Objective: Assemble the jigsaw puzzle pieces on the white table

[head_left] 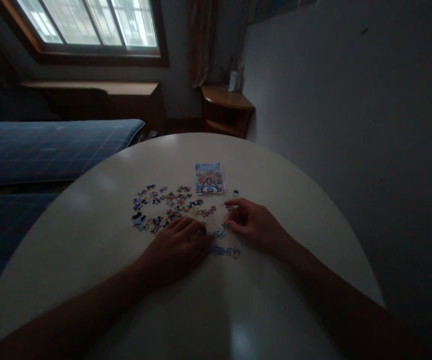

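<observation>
A round white table (99, 235) carries several loose jigsaw pieces (166, 205) scattered left of centre. A small printed picture card (209, 178) lies just beyond them. A short joined strip of blue pieces (225, 250) sits between my hands, with another small blue cluster (219, 233) above it. My left hand (178, 247) lies palm down, fingers together, its tips touching the pieces near the blue cluster. My right hand (253, 222) is curled, its fingers pinched over the table by the loose pieces; what it holds is hidden. One stray piece (235, 193) lies beyond it.
A bed with a blue checked cover (46, 147) stands left of the table. A wooden corner shelf (225, 107) and a window (91, 22) are at the back. A plain wall (351, 100) runs along the right. The room is dim.
</observation>
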The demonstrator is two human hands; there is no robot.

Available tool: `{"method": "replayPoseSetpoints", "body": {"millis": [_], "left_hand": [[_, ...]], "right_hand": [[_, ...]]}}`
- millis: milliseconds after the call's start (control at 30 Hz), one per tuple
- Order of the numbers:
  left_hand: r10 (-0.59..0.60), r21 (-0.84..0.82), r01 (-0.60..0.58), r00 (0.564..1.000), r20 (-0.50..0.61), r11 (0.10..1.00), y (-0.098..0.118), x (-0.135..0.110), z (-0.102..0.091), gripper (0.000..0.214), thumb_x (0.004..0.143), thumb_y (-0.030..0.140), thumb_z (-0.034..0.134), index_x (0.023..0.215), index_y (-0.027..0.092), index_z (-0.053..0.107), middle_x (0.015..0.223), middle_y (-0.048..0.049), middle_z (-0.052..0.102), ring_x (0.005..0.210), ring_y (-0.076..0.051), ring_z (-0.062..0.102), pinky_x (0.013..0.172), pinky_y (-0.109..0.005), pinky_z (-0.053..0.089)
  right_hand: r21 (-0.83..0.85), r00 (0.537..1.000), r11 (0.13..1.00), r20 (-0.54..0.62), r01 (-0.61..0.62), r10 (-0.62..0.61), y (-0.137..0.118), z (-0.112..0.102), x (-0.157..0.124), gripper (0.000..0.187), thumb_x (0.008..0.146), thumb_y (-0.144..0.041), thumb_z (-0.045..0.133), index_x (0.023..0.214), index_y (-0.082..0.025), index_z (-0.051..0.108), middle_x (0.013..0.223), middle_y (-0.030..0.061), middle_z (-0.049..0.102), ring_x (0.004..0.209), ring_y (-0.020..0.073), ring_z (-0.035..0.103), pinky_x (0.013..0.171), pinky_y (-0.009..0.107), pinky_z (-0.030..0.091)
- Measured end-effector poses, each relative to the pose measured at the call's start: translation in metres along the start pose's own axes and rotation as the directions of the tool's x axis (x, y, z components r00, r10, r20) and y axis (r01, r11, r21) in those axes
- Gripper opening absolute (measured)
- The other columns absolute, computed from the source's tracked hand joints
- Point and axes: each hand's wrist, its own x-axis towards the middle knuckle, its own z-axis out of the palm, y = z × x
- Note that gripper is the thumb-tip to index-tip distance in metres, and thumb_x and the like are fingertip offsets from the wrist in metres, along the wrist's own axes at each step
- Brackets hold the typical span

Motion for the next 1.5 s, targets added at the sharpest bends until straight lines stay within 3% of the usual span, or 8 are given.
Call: {"method": "replayPoseSetpoints", "body": {"millis": [200,700,833,1067,1267,1500], "left_hand": [[0.005,0.011,-0.005,1.000,-0.008,1.000,0.001,0.001,-0.002,0.021,0.095,0.026,0.053,0.113,0.022,0.063,0.106,-0.0071,0.062,0.097,-0.024,0.055,0.084,-0.040,0.049],[-0.006,0.017,0.005,1.000,0.014,1.000,0.001,0.001,-0.001,0.021,0.095,0.028,0.053,0.112,0.023,0.063,0.106,-0.0069,0.061,0.098,-0.023,0.055,0.086,-0.040,0.049],[-0.003,0.001,0.003,1.000,0.012,1.000,0.001,0.001,-0.001,0.022,0.096,0.027,0.051,0.114,0.022,0.062,0.107,-0.0074,0.061,0.098,-0.023,0.055,0.085,-0.040,0.050],[0.001,0.007,-0.001,1.000,-0.002,1.000,0.001,0.000,-0.001,0.022,0.095,0.026,0.053,0.114,0.022,0.063,0.106,-0.0068,0.062,0.097,-0.023,0.055,0.085,-0.039,0.050],[0.009,0.018,-0.009,1.000,-0.006,1.000,0.002,0.002,-0.002,0.021,0.095,0.025,0.052,0.113,0.022,0.063,0.105,-0.0072,0.062,0.096,-0.022,0.056,0.084,-0.038,0.050],[0.012,0.015,-0.012,1.000,-0.015,1.000,0.001,0.001,-0.002,0.021,0.095,0.026,0.052,0.112,0.022,0.064,0.104,-0.0079,0.062,0.095,-0.023,0.057,0.083,-0.039,0.051]], "right_hand": [[0.132,0.994,0.989,0.093,-0.064,0.052,0.002,0.000,-0.001,0.046,0.076,-0.014,0.065,0.121,-0.017,0.055,0.084,0.0023,0.072,0.072,0.0146,0.068,0.068,0.027,0.053],[-0.033,0.997,0.999,0.081,-0.006,0.008,-0.002,-0.003,-0.003,0.044,0.076,-0.012,0.064,0.119,-0.019,0.058,0.084,0.0011,0.073,0.070,0.0131,0.067,0.068,0.026,0.051],[-0.072,0.991,0.997,0.134,0.034,-0.024,-0.002,-0.006,-0.006,0.042,0.078,-0.014,0.064,0.120,-0.018,0.060,0.091,0.0032,0.071,0.069,0.0122,0.064,0.065,0.025,0.050],[-0.286,0.977,0.948,0.195,0.142,-0.088,-0.010,-0.013,-0.008,0.031,0.077,-0.022,0.074,0.107,-0.019,0.072,0.102,0.0069,0.068,0.085,0.0174,0.064,0.080,0.031,0.049],[-0.295,0.974,0.946,0.215,0.135,-0.073,-0.013,-0.012,-0.008,0.017,0.080,-0.021,0.070,0.096,-0.022,0.076,0.104,0.0067,0.067,0.091,0.0185,0.064,0.084,0.031,0.049],[-0.334,0.975,0.930,0.207,0.152,-0.085,-0.010,-0.008,-0.008,0.017,0.077,-0.021,0.071,0.094,-0.021,0.073,0.105,0.0075,0.066,0.095,0.0207,0.063,0.085,0.033,0.048]]}}
